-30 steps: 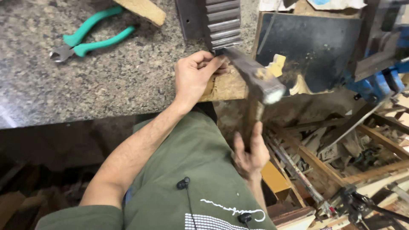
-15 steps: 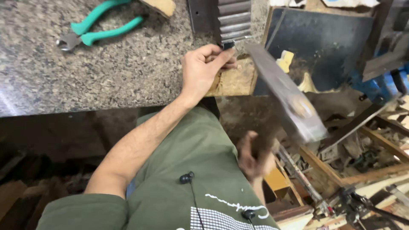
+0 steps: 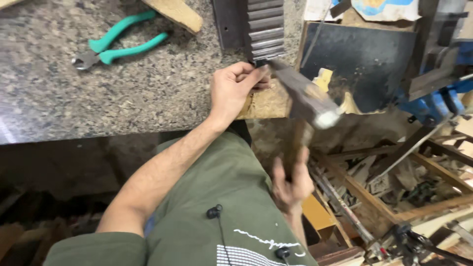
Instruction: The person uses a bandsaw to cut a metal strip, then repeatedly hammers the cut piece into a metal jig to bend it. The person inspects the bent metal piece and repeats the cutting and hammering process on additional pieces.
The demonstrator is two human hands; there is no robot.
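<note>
At counter edge, hands: left hand pinching, right hand gripping hammer, blurred

Speckled, polished stone worktop; pliers with smooth green plastic grips and metal jaws; rough chipboard block; ribbed dark metal strip; wooden-handled hammer.

green-handled pliers on granite counter | wooden wedge beside | blue vise at right

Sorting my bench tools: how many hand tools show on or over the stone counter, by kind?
Hammer: 1, in the right hand
Green-handled pliers: 1, lying on the counter
Total: 2
</note>
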